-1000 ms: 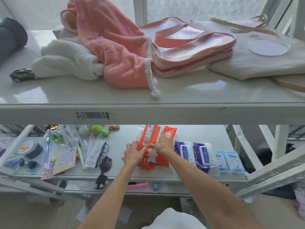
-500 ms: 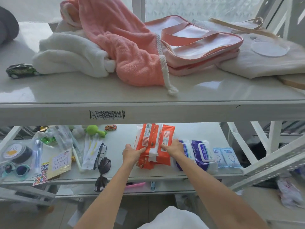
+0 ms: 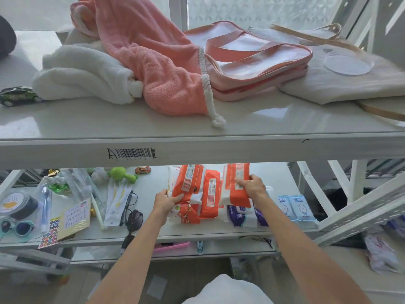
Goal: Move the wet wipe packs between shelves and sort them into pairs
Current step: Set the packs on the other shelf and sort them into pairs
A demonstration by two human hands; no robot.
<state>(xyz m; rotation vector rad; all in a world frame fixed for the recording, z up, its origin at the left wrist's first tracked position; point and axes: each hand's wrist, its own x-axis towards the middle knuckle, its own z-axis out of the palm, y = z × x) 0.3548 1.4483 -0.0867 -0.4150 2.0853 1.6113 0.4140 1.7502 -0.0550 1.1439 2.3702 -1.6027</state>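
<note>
Here, the biggest thing before you is the white upper shelf (image 3: 219, 128), with a barcode label (image 3: 132, 153) on its front edge. On it lie a pink towel (image 3: 153, 62), a white towel (image 3: 83, 77) beside it, a pink-trimmed bag (image 3: 252, 64) and a pale canvas bag (image 3: 341, 80) to the right, with a green toy car (image 3: 18, 98) at the far left.

Below it is the lower shelf (image 3: 153, 187), where your wet wipe packs are. Your left hand (image 3: 166, 201) is closed around the lower end of one orange wipe pack (image 3: 188, 181), thumb on its front, tilting it up off the shelf. Your right hand (image 3: 252, 186) is clamped on a second orange pack (image 3: 235, 185), fingers wrapped over its side, holding it raised and upright. A third orange pack (image 3: 210, 194) stands between the two, and a fourth, with cartoon print (image 3: 187, 213), lies flat under your left hand.

Purple wipe packs (image 3: 243, 213) lie on the shelf beneath your right wrist, and two small blue sachets (image 3: 295, 207) sit just right of them.

To the left, well apart from the packs, lie dark sunglasses (image 3: 133, 218), black-framed glasses (image 3: 129, 202), a yellow card (image 3: 74, 218), a green toy (image 3: 121, 174) and a small orange toy car (image 3: 142, 170).
</note>
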